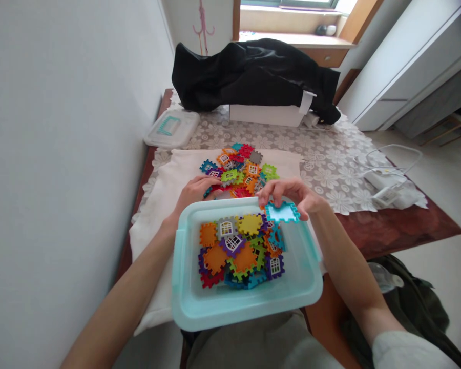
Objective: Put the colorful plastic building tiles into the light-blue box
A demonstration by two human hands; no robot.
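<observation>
Over the tub's far rim, toward its right corner, the right hand (294,193) pinches a blue tile (282,211) between thumb and fingers. The tile's broad face is turned up toward the wearer, its toothed edges free along the near side, and its long axis seems to run left to right. The left hand (197,193) reaches beyond the rim to the left side of a pile (252,169) on the white cloth (157,205); its fingertips are partly hidden, so I can't tell whether they grasp anything. The tub (249,318) holds a heap (242,256) of similar pieces. I'd judge the step in hand to be handling single tiles; moving this one calls for a steady pinch and clearance above the rim. Farther off lie a lid (172,129) and a black cover (261,77).
</observation>
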